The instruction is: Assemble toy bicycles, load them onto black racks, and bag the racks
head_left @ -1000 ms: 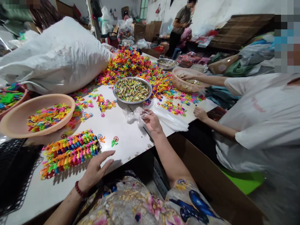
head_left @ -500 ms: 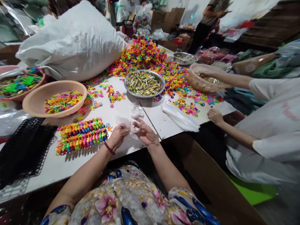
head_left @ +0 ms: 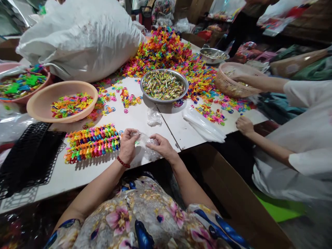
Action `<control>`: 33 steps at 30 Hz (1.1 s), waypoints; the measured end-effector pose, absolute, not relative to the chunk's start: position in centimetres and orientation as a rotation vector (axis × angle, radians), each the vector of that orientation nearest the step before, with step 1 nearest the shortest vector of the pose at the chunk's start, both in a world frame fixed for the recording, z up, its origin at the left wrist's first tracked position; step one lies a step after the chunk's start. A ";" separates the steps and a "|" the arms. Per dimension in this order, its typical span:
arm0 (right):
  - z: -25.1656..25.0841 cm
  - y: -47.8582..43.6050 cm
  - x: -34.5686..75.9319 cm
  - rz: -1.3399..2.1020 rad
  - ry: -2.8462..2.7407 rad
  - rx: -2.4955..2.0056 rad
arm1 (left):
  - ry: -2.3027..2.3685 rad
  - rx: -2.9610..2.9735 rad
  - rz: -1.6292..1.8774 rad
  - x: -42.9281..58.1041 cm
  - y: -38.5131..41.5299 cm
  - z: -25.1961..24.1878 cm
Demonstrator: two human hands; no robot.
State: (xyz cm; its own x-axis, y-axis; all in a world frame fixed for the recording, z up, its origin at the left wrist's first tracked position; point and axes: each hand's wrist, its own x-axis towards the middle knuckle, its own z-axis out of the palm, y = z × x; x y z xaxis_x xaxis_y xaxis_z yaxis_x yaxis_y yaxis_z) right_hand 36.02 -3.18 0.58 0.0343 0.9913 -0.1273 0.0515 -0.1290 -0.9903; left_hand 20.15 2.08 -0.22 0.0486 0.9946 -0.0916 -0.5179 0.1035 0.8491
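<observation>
Between my two hands a small clear plastic bag (head_left: 143, 141) is stretched above the front of the white table (head_left: 103, 174). My left hand (head_left: 128, 145) pinches its left side between thumb and fingers; a red bead bracelet is on that wrist. The bag's right side is gripped by my right hand (head_left: 161, 147). Just beyond, another crumpled clear bag (head_left: 154, 117) lies on the table. Left of my left hand stand two rows of colourful plastic figures (head_left: 92, 143), packed close together.
A steel bowl (head_left: 164, 86) of small shiny pieces stands ahead, before a heap of colourful figures (head_left: 166, 50). An orange basin (head_left: 62, 102), a white sack (head_left: 80, 41) and a black rack (head_left: 28, 155) are left. Plastic sleeves (head_left: 203, 124) and a co-worker's hand (head_left: 244, 125) are right.
My hands have moved a little apart and the bag between them is spread wider. The co-worker still reaches into the basket. The whole view has shifted slightly.
</observation>
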 end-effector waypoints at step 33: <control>2.6 -2.4 45.2 1.174 -0.316 -0.689 | 0.864 0.516 1.688 16.3 3.4 4.5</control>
State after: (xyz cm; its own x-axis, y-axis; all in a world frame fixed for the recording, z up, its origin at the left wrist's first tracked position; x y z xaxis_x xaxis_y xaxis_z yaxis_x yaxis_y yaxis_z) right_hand 45.18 -2.41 2.61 0.3732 0.9200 -0.1200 -0.7352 0.2144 -0.6430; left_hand 16.34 3.45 4.54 -0.2891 0.9527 -0.0937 -0.6332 -0.1169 0.7651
